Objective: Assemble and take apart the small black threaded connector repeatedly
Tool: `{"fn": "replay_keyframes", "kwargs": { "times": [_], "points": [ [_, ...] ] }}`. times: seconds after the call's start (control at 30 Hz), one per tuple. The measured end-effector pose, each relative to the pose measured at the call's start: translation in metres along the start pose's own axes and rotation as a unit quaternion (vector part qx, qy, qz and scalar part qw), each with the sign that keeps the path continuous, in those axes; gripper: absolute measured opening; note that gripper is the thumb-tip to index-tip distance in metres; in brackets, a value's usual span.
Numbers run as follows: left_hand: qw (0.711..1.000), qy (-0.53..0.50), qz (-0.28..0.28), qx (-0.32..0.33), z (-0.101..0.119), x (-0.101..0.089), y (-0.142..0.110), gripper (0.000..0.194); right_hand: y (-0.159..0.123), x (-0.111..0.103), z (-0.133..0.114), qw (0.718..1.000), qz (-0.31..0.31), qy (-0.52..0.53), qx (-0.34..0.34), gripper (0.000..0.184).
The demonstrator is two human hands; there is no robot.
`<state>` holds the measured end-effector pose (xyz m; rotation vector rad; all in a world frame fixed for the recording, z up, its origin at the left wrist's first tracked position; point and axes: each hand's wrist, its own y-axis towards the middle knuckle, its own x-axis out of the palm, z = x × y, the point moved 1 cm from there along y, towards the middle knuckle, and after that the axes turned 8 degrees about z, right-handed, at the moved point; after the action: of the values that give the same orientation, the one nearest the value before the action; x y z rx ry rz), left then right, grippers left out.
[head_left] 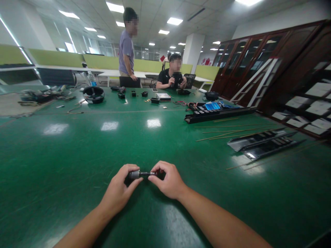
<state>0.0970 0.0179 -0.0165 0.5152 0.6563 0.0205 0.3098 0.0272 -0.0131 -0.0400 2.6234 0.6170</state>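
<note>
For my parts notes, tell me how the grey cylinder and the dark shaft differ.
The grey cylinder is thick; the dark shaft is much slimmer. The cylinder sits in the left hand, while the shaft runs from it to the right hand. Both lie roughly in line.

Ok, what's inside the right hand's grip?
The right hand pinches the silvery end of a slim shaft. A dark shape shows inside the curled grip, but the hand covers most of it, so I can't identify it.
</note>
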Motion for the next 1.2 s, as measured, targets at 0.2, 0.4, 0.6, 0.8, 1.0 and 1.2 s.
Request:
{"fn": "replay_keyframes", "kwargs": {
  "times": [0.2, 0.4, 0.6, 0.8, 1.0, 1.2],
  "points": [
    [1.000, 0.000, -0.006, -0.006, 0.000, 0.000, 0.000, 0.024, 0.000, 0.000, -0.002, 1.000, 0.009, 0.002, 0.007, 0.008],
    [1.000, 0.002, -0.005, -0.020, 0.001, 0.000, 0.002, 0.024, 0.000, 0.000, 0.000, 1.000, 0.012, -0.001, 0.029, 0.008],
    [0.998, 0.006, -0.008, -0.055, 0.002, -0.001, 0.002, 0.026, 0.002, 0.001, 0.003, 0.999, 0.021, -0.001, 0.039, 0.008],
    [0.993, 0.024, -0.017, -0.116, 0.003, -0.002, 0.006, 0.033, 0.004, -0.002, 0.004, 0.996, 0.056, 0.017, 0.074, 0.009],
    [0.979, -0.049, -0.003, -0.198, -0.009, -0.007, 0.014, 0.047, 0.007, -0.001, 0.016, 0.978, 0.081, 0.131, 0.140, 0.025],
    [0.931, -0.196, 0.028, -0.307, -0.015, -0.007, 0.016, 0.064, 0.009, 0.010, 0.031, 0.939, 0.051, 0.279, 0.196, 0.047]
  ]
}}
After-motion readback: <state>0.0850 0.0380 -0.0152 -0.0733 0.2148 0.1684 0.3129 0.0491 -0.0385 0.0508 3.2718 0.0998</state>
